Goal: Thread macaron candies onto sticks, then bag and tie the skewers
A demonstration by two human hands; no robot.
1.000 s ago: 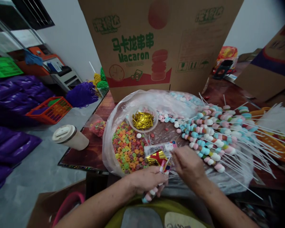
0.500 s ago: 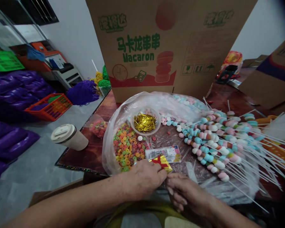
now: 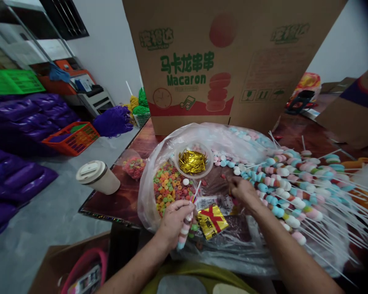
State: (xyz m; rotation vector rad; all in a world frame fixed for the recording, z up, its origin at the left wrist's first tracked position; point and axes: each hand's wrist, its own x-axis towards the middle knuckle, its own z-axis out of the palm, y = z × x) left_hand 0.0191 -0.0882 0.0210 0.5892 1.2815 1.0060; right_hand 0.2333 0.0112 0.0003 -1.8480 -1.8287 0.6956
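Note:
My left hand (image 3: 175, 220) is closed around a wrapped candy skewer (image 3: 184, 234), whose white stick points up past my fingers. Close to it lies a yellow card with a red mark (image 3: 212, 220), beside a printed label (image 3: 207, 201). My right hand (image 3: 241, 190) is over the plastic sheet, left of the marshmallow skewers (image 3: 282, 183); its fingers are pressed together, and what they hold, if anything, is too small to make out. A round clear tub of gold twist ties (image 3: 192, 161) stands behind the colourful candy rings (image 3: 171, 185).
A lidded cup (image 3: 98, 177) stands at the table's left edge by a bag of red rings (image 3: 134, 166). Behind rises a large Macaron carton (image 3: 227, 61). An open box with a pink hoop (image 3: 102, 259) is low at the left.
My hands have moved apart. The left now holds a wrapped skewer upright, and the right has moved up and forward. The yellow card is now uncovered. The view has shifted slightly.

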